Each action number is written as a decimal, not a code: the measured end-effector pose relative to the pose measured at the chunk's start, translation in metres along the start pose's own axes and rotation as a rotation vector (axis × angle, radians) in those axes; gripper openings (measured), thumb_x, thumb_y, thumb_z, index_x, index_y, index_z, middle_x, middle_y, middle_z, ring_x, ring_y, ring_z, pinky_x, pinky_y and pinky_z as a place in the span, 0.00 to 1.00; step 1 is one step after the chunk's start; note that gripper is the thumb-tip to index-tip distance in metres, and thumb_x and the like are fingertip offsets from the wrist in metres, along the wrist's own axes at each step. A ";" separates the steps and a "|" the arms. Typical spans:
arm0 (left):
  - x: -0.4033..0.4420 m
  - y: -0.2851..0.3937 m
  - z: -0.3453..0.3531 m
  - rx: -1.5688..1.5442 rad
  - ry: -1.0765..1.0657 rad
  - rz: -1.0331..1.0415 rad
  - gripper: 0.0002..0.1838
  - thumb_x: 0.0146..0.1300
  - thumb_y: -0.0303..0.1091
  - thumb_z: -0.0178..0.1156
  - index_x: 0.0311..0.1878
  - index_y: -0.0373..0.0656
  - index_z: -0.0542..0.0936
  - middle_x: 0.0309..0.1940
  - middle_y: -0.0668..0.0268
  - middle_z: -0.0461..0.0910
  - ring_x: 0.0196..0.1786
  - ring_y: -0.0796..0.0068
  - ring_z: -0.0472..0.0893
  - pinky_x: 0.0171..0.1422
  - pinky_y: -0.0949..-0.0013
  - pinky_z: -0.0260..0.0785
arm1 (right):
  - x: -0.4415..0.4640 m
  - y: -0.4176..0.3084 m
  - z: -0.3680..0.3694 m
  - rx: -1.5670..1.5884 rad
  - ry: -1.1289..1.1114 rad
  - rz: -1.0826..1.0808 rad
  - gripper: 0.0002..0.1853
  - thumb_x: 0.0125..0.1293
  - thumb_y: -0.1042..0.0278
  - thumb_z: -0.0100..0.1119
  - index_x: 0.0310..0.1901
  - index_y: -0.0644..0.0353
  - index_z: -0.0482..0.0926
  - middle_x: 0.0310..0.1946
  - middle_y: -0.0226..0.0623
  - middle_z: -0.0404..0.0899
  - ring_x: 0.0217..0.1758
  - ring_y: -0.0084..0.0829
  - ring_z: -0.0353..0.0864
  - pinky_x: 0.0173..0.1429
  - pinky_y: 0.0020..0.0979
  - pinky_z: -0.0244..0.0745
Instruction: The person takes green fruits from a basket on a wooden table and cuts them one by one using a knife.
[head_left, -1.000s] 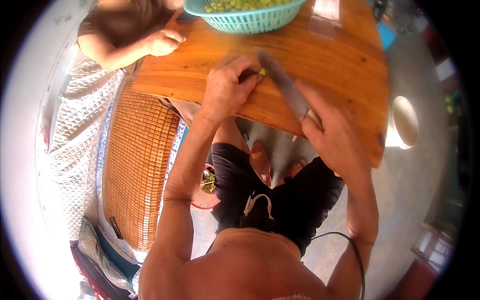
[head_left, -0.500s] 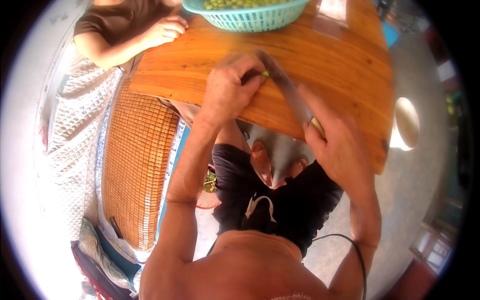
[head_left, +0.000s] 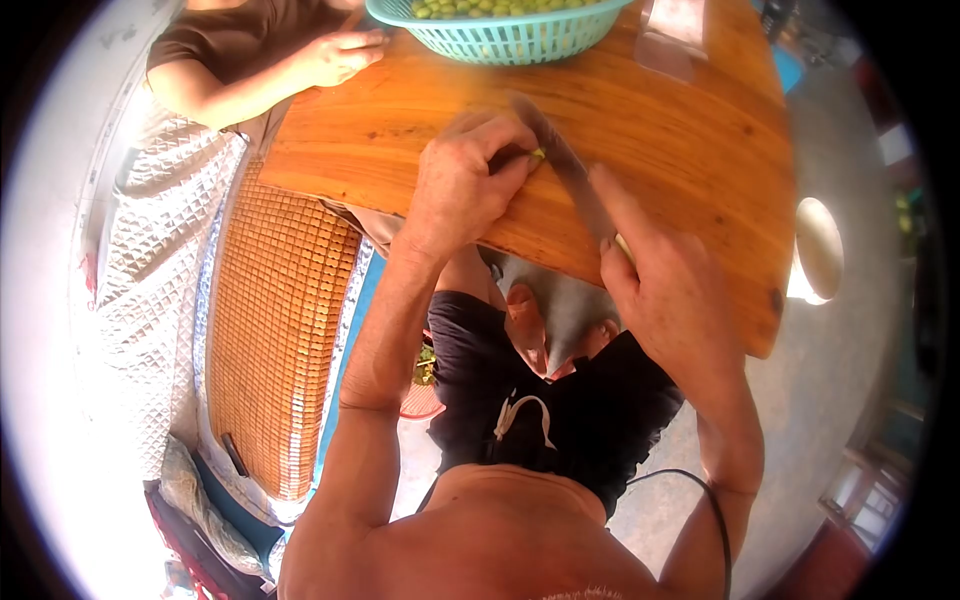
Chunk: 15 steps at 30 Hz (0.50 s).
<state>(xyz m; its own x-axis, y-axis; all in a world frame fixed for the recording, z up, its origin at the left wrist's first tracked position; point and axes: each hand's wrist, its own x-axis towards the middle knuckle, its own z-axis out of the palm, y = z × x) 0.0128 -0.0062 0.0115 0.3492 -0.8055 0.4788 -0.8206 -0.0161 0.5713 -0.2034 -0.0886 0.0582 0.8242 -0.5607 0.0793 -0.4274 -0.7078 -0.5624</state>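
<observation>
My left hand [head_left: 470, 180] pinches a small yellow-green piece [head_left: 539, 153] above the wooden table [head_left: 660, 140]. Its fingers hide most of that piece. My right hand [head_left: 665, 265] is wrapped round the pale handle of a knife [head_left: 577, 180], with the index finger stretched along the blade. The blade slants up and left, its edge close beside the piece at my left fingertips. At the far side of the table stands a turquoise basket [head_left: 510, 38] filled with small green fruits.
Another person's hand [head_left: 350, 57] rests at the table's far left edge. A clear container [head_left: 672, 30] lies on the table's far right part. On the floor are a white bucket [head_left: 818, 250] and a red basket [head_left: 422, 402] with green bits. A woven mat [head_left: 275, 340] covers the seat at left.
The table and basket have shifted slightly to the right in view. My hands remain close together, still with the piece and knife. The other person's hand has moved slightly up and right.
</observation>
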 end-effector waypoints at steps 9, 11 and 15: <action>0.000 0.002 0.001 0.013 0.019 0.031 0.07 0.59 0.23 0.70 0.41 0.40 0.84 0.36 0.60 0.83 0.39 0.63 0.84 0.45 0.65 0.78 | 0.009 -0.004 0.008 -0.007 0.025 -0.013 0.28 0.69 0.72 0.55 0.71 0.51 0.72 0.30 0.59 0.81 0.35 0.62 0.81 0.43 0.58 0.72; 0.000 0.002 0.001 0.018 0.018 0.030 0.07 0.59 0.23 0.70 0.41 0.40 0.84 0.36 0.60 0.83 0.39 0.63 0.84 0.45 0.65 0.78 | 0.010 -0.002 0.012 -0.008 0.057 -0.040 0.28 0.69 0.71 0.55 0.71 0.51 0.72 0.30 0.59 0.81 0.35 0.62 0.81 0.44 0.58 0.72; -0.001 0.001 0.001 0.026 0.029 0.043 0.07 0.59 0.23 0.70 0.41 0.40 0.84 0.35 0.60 0.83 0.39 0.62 0.84 0.45 0.65 0.78 | 0.014 -0.002 0.013 -0.026 0.046 -0.028 0.28 0.68 0.71 0.55 0.71 0.51 0.72 0.31 0.59 0.81 0.36 0.62 0.81 0.44 0.58 0.73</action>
<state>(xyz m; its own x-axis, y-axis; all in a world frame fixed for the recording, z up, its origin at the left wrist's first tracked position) 0.0112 -0.0064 0.0106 0.3257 -0.7883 0.5220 -0.8465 0.0027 0.5323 -0.1864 -0.0892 0.0494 0.8182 -0.5593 0.1332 -0.4144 -0.7342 -0.5378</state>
